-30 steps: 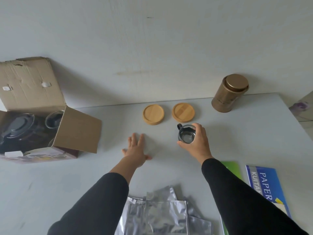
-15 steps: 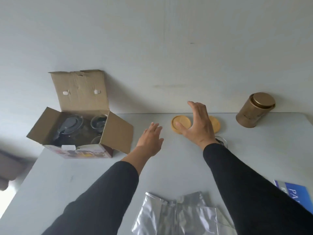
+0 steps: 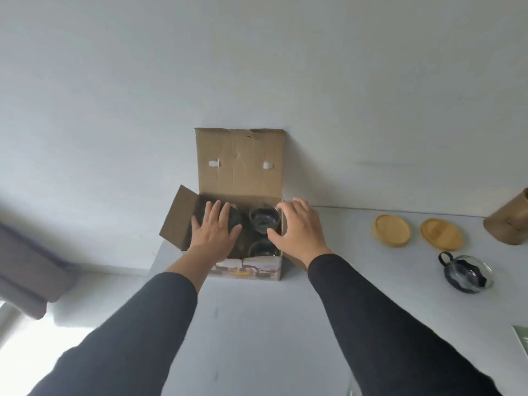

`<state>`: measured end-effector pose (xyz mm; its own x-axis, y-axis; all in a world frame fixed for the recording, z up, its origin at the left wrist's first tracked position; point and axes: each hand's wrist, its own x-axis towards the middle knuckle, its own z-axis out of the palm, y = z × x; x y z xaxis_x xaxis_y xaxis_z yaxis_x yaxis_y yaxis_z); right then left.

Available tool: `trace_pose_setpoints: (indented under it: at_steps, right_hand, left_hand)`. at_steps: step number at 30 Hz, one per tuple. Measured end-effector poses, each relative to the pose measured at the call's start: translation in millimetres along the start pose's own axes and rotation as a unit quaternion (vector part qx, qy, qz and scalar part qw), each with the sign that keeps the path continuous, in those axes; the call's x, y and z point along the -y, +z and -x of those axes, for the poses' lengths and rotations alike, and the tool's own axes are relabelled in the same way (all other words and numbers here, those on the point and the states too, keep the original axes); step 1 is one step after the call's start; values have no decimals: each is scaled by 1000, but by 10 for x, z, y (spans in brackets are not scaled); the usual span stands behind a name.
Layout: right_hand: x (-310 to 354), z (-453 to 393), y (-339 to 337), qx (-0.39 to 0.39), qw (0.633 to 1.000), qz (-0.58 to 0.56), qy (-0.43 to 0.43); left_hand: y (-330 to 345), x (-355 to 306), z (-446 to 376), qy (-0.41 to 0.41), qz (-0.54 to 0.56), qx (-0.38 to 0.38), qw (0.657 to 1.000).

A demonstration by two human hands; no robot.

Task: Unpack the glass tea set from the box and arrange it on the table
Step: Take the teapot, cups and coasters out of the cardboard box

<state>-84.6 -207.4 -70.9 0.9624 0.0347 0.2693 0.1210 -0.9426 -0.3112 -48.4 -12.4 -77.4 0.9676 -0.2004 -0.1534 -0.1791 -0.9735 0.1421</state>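
A brown metal tin (image 3: pixel 511 221) stands at the table's (image 3: pixel 257 324) right edge — partly cut off. A green sheet's corner (image 3: pixel 520 337) lies lower right. A grey-purple curtain (image 3: pixel 25 264) hangs left.

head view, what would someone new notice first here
First, the open cardboard box at the table's far edge against the wall, with both hands reaching into it: the left hand spread flat over a dark item, the right hand arched beside a glass cup inside. Next, off to the right on the table, two round wooden coasters side by side and, nearer, one glass cup with a dark handle already unpacked.
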Motion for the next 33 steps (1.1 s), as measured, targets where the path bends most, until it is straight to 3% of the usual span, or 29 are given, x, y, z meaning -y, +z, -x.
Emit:
trace_pose_setpoints:
  at_steps: [6,11,20,25,28,30,33]
  right_hand:
    - [253,-240,323,122,983,115,81]
    - [354,-415,403,141,973,141,119]
    - [377,-418,431,25,987,117,109]
    - [419,-332,156,-78,991,-54,100]
    - [340,-242,-66,-117,986,-89,78]
    - [198,-124,-178,-148,980,-109,77]
    - [-107,147,-311,-172,971,-127,105]
  left_hand:
    - [125,156,-42,18,33,-26,999]
    - [122,168,-25,27,31,-32,999]
    - [110,170,-20,29,31,-32,999]
    - [87,182,-22,24,31,-13,999]
    - [-4,91,-26,-15,75,-4,997]
    - [-90,-84,-10,-32,96,-30,994]
    - [-156,-484,47,7,106,-84,991]
